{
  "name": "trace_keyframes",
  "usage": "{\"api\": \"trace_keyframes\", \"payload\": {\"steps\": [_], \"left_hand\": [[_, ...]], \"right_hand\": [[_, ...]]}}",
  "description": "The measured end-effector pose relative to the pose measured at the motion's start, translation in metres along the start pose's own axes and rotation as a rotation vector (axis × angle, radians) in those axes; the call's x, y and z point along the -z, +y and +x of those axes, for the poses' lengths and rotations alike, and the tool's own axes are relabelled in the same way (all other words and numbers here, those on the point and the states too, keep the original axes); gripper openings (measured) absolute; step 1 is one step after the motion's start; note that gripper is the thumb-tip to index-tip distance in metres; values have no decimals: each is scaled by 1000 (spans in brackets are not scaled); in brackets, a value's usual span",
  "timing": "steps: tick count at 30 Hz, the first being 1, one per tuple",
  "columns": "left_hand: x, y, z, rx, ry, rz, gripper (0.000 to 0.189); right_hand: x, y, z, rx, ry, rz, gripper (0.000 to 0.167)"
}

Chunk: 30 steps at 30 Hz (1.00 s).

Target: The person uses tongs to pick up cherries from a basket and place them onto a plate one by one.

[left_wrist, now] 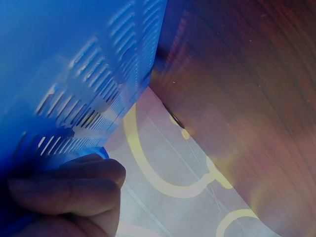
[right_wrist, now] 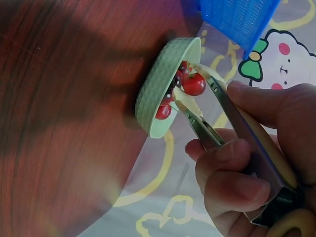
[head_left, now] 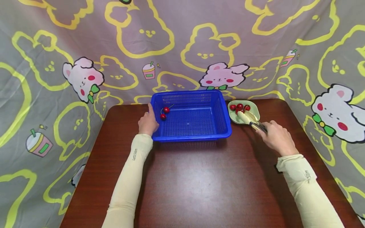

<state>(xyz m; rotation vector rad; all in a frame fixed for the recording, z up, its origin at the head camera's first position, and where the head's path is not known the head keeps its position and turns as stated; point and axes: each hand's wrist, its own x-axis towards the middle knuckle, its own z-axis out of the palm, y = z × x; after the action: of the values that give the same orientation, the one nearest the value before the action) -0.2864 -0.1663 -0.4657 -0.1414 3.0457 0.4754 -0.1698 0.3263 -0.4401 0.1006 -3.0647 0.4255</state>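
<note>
My right hand (head_left: 277,136) grips a pair of tongs (right_wrist: 242,133) with cream-coloured tips. The tongs' tips are spread over a pale green dish (head_left: 232,117), among several red cherries (right_wrist: 194,84) lying in it. In the right wrist view one cherry is near the upper tip; whether the tips touch it I cannot tell. At the left end of a blue plastic basket (head_left: 191,138), my left hand (head_left: 147,123) holds the rim, index finger pointing along it. Curled fingers (left_wrist: 74,195) show against the basket's outer wall in the left wrist view. Two cherries (head_left: 166,110) with stems lie inside the basket's left part.
Basket and dish stand side by side near the back edge of a dark brown wooden table (head_left: 182,183). A grey cloth (head_left: 176,19) with yellow cartoon outlines hangs behind the table and along both sides.
</note>
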Motion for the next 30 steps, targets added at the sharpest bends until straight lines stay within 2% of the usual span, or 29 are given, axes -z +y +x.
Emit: {"api": "trace_keyframes", "payload": {"steps": [10, 30], "left_hand": [[0, 0, -1, 1, 0, -9, 101], [-2, -1, 1, -9, 7, -12, 101]], "right_hand": [[-1, 0, 4, -13, -45, 0, 42], [3, 1, 11, -8, -85, -24, 37]]}}
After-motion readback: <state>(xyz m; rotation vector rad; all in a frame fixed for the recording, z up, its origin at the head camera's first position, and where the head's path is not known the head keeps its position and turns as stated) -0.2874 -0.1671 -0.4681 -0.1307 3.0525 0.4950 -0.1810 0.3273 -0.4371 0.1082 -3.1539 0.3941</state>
